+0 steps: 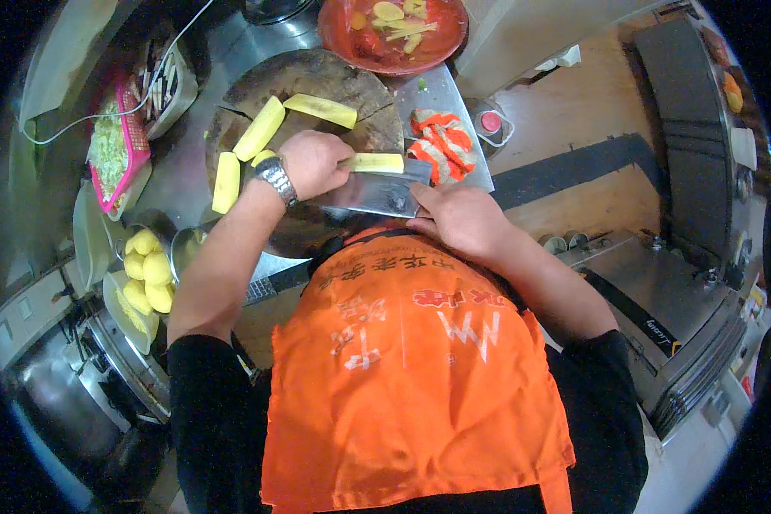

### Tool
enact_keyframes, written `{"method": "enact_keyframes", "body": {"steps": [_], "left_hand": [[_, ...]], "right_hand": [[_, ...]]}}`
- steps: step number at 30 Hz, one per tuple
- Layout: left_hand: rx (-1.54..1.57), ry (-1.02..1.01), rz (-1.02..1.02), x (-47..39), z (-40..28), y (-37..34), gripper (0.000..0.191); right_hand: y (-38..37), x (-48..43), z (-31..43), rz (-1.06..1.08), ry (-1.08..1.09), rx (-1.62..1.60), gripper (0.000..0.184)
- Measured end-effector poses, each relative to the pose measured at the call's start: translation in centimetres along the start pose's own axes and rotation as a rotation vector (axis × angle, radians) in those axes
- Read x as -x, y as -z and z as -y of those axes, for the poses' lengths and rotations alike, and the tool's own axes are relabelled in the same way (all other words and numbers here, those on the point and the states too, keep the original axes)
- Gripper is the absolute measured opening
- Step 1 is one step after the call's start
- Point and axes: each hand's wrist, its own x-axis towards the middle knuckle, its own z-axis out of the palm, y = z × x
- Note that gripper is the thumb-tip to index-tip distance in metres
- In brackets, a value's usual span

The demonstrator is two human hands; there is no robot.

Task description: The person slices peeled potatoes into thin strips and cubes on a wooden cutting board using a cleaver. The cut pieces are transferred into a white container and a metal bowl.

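Note:
A broad metal cleaver [380,194] is in my right hand [466,218], its blade low over the round wooden chopping block [315,74]. My left hand [313,166], with a metal watch at the wrist, has its fingers bent against the near end of a yellow peeled vegetable piece [379,163], which lies along the blade's far edge. Whether the blade is under the piece or beside it, I cannot tell. More yellow pieces lie on the block: one [321,110] beyond my hand, others [261,128] to its left. Another is partly hidden by my left hand.
A red bowl [395,67] with slices stands at the back. An orange-striped cloth [444,146] lies right of the block. Leftward are a pink basket [128,122] of shredded greens, a container of strips [183,90], and peeled yellow potatoes [157,268] near my left forearm.

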Motion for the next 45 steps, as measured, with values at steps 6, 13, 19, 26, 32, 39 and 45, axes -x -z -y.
{"method": "enact_keyframes", "body": {"steps": [6,13,19,26,32,39,45], "left_hand": [[0.024,-0.001,0.126,-0.5,1.7,0.8,0.027],[0.298,0.309,0.290,-2.1,2.6,0.8,0.027],[0.219,0.291,0.207,-1.8,2.3,0.5,0.031],[0.061,0.208,0.212,-1.7,2.8,0.6,0.031],[-0.095,0.316,0.079,-0.6,3.0,-1.2,0.029],[0.126,0.312,0.000,-0.7,1.1,1.2,0.012],[0.296,0.249,-0.571,-1.6,0.7,5.9,0.039]], "right_hand": [[-0.3,0.1,-0.3,0.014,-0.002,-0.001,0.041],[-0.6,0.2,-0.7,-0.030,0.024,-0.029,0.039],[-0.3,0.2,-0.6,-0.023,0.032,-0.044,0.038],[0.0,0.4,-0.3,-0.012,0.040,-0.007,0.039],[0.7,3.3,-1.3,-0.026,-0.024,0.046,0.038],[2.1,6.3,-2.4,0.080,-0.164,0.062,0.049],[2.3,6.6,-0.9,0.096,-0.172,0.002,0.044]]}}
